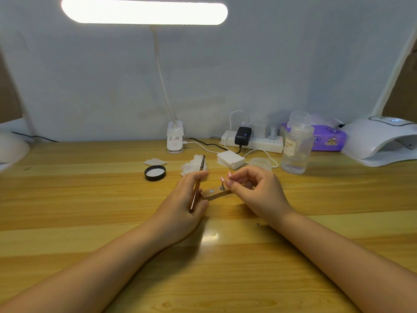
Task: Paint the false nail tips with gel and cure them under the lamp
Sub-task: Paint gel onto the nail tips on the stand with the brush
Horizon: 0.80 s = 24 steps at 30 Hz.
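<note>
Risk: wet nail tip (230, 174) pinched by right hand (255, 188) may smear | left hand (187, 195) grips brush (198, 184)

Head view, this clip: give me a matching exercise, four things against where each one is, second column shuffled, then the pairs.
Things:
1. brush
2. black lid
3. curing lamp
4. clear pump bottle

Places:
A. far right edge of the table
B. held in the left hand
C. flat on the table, left of the crumpled wipe
D. standing in front of the purple tissue pack

Pairs: 1-B, 2-C, 3-A, 4-D
</note>
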Tool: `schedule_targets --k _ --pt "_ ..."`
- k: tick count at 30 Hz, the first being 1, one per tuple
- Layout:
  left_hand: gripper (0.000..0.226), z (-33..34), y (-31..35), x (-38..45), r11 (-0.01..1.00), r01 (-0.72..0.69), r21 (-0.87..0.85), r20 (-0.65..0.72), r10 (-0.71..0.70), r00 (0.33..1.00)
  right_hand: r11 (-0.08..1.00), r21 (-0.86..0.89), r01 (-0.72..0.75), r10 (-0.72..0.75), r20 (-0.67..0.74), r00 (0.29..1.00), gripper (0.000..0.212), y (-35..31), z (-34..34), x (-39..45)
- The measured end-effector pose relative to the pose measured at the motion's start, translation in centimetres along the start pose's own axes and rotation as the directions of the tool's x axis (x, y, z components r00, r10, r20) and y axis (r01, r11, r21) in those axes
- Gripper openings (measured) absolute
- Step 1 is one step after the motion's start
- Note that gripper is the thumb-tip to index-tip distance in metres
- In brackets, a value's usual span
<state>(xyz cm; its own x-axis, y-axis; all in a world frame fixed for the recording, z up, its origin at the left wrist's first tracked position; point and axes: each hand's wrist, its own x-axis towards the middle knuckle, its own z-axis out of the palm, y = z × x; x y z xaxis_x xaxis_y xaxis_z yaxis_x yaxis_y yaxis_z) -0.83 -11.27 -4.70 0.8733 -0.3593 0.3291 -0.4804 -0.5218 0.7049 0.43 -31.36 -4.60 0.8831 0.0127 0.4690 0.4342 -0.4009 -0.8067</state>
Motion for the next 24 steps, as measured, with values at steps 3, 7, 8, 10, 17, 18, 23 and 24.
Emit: schedule_targets --k 3,7,8,10,17,18,23,24 --pt "0.054 -0.1 0.2 -0.2 1.0 -0.009 -0.01 -0.023 0.009 1.0 0.999 -0.03 0.038 -0.038 0.004 0.999 0.006 -0.1 0.0 -0.1" --pt "0.054 -0.2 0.5 -0.4 1.0 -0.018 0.004 -0.033 0.018 0.999 0.977 -0.14 0.163 -0.157 0.053 0.986 0.008 -0.5 0.0 -0.6" --pt "0.054 -0.2 0.6 -0.4 1.0 -0.019 0.005 -0.034 0.019 0.999 0.97 -0.153 0.188 -0.181 0.06 0.982 0.01 -0.6 0.1 -0.7" --pt "0.055 -0.3 0.7 -0.5 1.0 -0.019 0.0 -0.033 0.019 0.999 0.965 -0.166 0.202 -0.192 0.073 0.979 0.011 -0.8 0.2 -0.7" --pt "0.058 -0.2 1.2 -0.7 0.998 -0.046 -0.039 -0.022 0.045 0.999 0.966 -0.225 0.126 -0.087 0.174 0.981 0.011 -0.8 0.6 -0.5" --pt "0.058 -0.3 1.3 -0.7 0.998 -0.049 -0.037 -0.018 0.048 0.999 0.964 -0.241 0.116 -0.073 0.18 0.981 0.011 -0.7 0.6 -0.5" --pt "0.059 -0.3 1.3 -0.8 0.998 -0.057 -0.002 -0.002 0.057 0.998 0.909 -0.406 0.095 -0.015 0.197 0.98 0.015 -0.4 0.6 -0.3" --pt "0.058 -0.3 1.3 -0.7 0.998 -0.058 0.004 -0.001 0.058 0.998 0.894 -0.435 0.105 -0.017 0.201 0.979 0.016 -0.4 0.6 -0.3"
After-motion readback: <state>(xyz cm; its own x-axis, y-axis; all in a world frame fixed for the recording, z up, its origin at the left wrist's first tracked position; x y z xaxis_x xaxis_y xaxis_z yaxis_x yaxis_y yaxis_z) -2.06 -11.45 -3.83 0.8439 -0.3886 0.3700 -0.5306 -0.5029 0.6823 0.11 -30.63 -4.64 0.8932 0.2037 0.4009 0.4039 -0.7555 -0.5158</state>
